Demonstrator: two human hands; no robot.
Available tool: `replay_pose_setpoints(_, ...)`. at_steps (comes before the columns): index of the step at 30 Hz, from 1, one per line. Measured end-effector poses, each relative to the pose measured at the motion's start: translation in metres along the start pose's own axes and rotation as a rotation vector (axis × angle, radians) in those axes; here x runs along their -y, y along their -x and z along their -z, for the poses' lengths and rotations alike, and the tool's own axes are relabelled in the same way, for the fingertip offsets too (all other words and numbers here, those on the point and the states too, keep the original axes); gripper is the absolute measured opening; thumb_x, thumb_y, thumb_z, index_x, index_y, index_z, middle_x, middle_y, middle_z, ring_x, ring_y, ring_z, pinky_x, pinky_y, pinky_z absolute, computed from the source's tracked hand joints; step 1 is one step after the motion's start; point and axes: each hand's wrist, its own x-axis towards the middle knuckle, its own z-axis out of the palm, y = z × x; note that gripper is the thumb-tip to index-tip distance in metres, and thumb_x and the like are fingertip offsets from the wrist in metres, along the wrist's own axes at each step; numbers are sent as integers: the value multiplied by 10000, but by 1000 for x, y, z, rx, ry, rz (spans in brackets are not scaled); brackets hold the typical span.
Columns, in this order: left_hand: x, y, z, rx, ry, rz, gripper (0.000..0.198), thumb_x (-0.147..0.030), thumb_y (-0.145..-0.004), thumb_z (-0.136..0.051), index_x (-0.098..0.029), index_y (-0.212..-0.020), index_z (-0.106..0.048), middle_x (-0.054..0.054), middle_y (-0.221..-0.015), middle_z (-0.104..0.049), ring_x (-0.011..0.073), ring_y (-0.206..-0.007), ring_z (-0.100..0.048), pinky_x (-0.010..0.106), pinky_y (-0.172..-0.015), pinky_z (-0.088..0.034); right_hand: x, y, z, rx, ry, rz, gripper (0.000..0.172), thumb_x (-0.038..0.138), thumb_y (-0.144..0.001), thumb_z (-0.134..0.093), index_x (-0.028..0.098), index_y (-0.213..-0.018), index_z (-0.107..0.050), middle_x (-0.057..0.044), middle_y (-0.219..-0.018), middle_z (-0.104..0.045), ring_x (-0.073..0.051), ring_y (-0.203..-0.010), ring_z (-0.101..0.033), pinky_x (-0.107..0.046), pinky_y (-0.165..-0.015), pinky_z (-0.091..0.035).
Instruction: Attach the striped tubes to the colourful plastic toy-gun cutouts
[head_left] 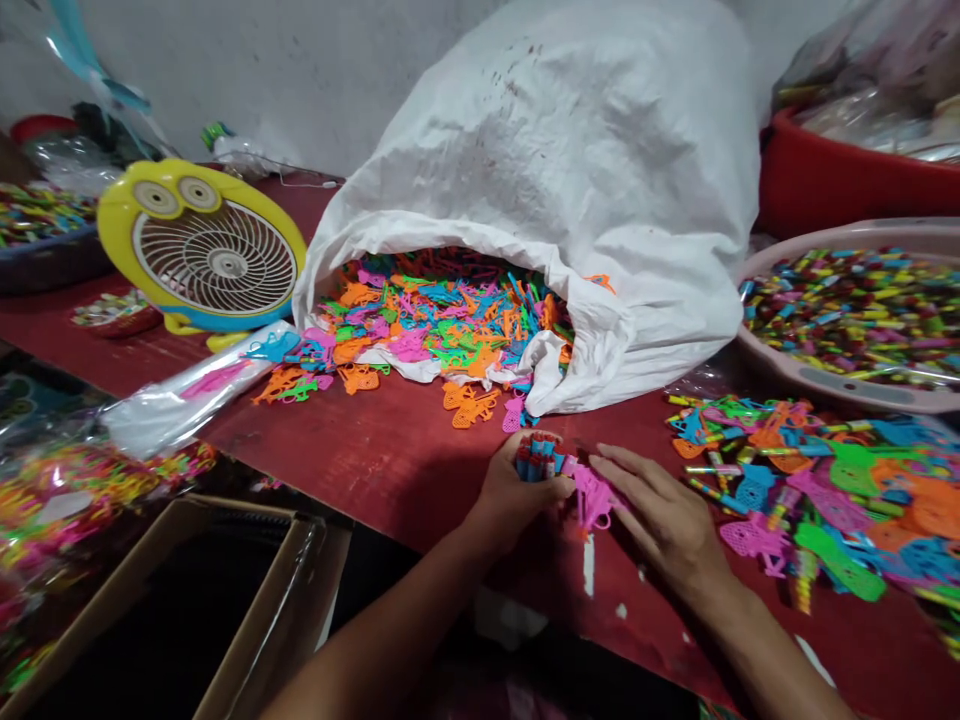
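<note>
My left hand (517, 490) is wrapped round a bundle of small blue and red tubes (535, 456), their ends pointing up. Between both hands is a pink plastic piece (592, 497) with a cut-out pattern, one end meeting the tubes. My right hand (664, 510) has its fingers at the right side of this piece and seems to pinch it; the thumb is mostly hidden. Behind the hands, a large white sack (600, 170) lies open, with many loose coloured plastic pieces (450, 320) in its mouth, a few spilled in front.
On the right lies a pile of coloured pieces with tubes attached (840, 490), below a pink basin (840, 385) of small tubes. A yellow fan (225, 262) stands left on the red table (337, 450). Below left is an open cardboard box (259, 590). A red tub (847, 165) is back right.
</note>
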Motion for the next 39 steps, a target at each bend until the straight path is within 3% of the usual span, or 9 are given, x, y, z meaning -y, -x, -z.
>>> replay_pose_setpoints(3,3,0,2,-30,-4,-51,472,-165,-587,-842,-173,-996,-607,-22,-783,-607,102,-668,-539,214,-628,-427,5,7,1,-97,-174,-245,229,290,-916,-597,250,-1112,-708,-75,-1085,-717,-228,-982,-683,-363,-871,-546)
replay_pose_setpoints(6,7,1,2,-36,-67,-160,448,-152,-598,-841,-183,-984,-614,-5,-876,-617,116,-761,-557,224,-715,-444,19,12,1,-185,-466,-649,241,406,-890,-635,218,-1026,-703,-58,-882,-725,-197,-726,-687,-292,-623,-550)
replay_pose_setpoints(8,10,3,1,-19,-114,-211,420,-159,-618,-832,-190,-977,-616,8,-923,-629,130,-792,-566,239,-749,-453,30,13,0,-176,-636,-848,303,457,-868,-656,211,-1045,-674,-17,-699,-685,-148,-494,-593,-232,-419,-438)
replay_pose_setpoints(10,11,6,0,9,-146,-234,400,-166,-640,-819,-195,-982,-614,15,-932,-637,136,-790,-571,245,-746,-457,39,12,-1,-160,-726,-921,324,475,-844,-681,210,-1028,-658,13,-605,-638,-117,-396,-499,-211,-355,-351)
replay_pose_setpoints(15,7,10,-2,15,-180,-238,393,-179,-653,-809,-197,-996,-620,22,-925,-651,152,-796,-597,255,-750,-470,53,6,-2,-232,-713,-885,280,448,-806,-725,208,-937,-665,4,-636,-641,-136,-523,-572,-223,-487,-462)
replay_pose_setpoints(20,9,10,-3,-58,-237,-296,370,-142,-646,-794,-201,-964,-614,21,-945,-654,162,-809,-604,264,-766,-475,67,4,-2,-262,-581,-879,327,460,-811,-708,200,-1007,-672,-12,-685,-664,-146,-532,-566,-239,-495,-475)
replay_pose_setpoints(25,14,11,-3,-62,-289,-341,340,-126,-697,-741,-217,-995,-605,17,-949,-660,162,-810,-612,259,-755,-474,73,3,-8,-232,-424,-750,254,428,-868,-644,207,-990,-665,-28,-800,-682,-152,-623,-595,-241,-571,-482)
replay_pose_setpoints(32,15,19,0,-80,-508,-460,340,-123,-695,-692,-239,-1015,-682,51,-966,-704,238,-865,-625,342,-853,-466,80,2,-10,-216,-130,-660,256,456,-887,-591,236,-770,-534,37,-578,-500,-118,-440,-474,-228,-436,-362)
replay_pose_setpoints(39,16,24,3,24,-667,-621,426,-125,-677,-704,-260,-1081,-723,97,-1006,-721,296,-952,-630,400,-957,-417,81,-17,9,-95,-266,-668,279,494,-888,-548,229,-808,-580,53,-498,-467,-107,-332,-416,-215,-327,-267)
